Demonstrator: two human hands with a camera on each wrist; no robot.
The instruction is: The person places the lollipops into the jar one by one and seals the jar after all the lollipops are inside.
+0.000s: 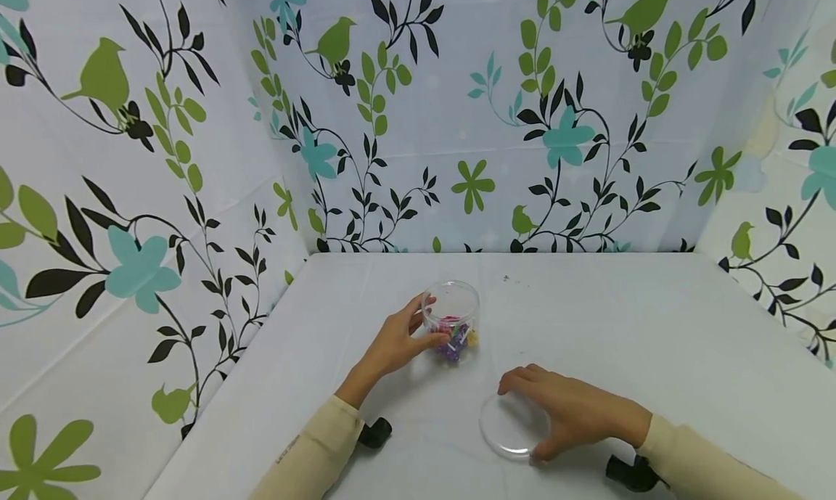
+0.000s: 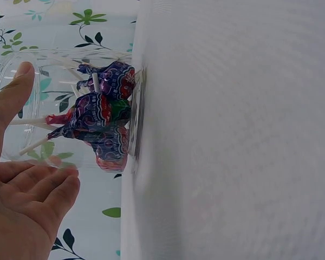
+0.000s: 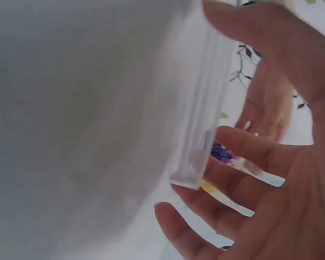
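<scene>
A clear round plastic jar [image 1: 452,300] stands lidless on the white table. Inside are several wrapped lollipops [image 2: 100,116], mostly in purple wrappers, with white sticks leaning up toward the mouth. My left hand [image 1: 395,342] holds the jar from its left side, thumb across the near wall and fingers round the far side. Lower and to the right, my right hand [image 1: 571,407] grips a clear round lid [image 1: 516,421] by its edge. In the right wrist view the lid [image 3: 197,130] appears edge-on between thumb and fingers, close over the table.
The white tabletop [image 1: 620,318] stretches out around both hands. Curtains [image 1: 418,144] with birds, leaves and flowers hang behind the table and along both sides. A black wrist camera [image 1: 375,433] sits under the left forearm, another black camera [image 1: 632,474] under the right.
</scene>
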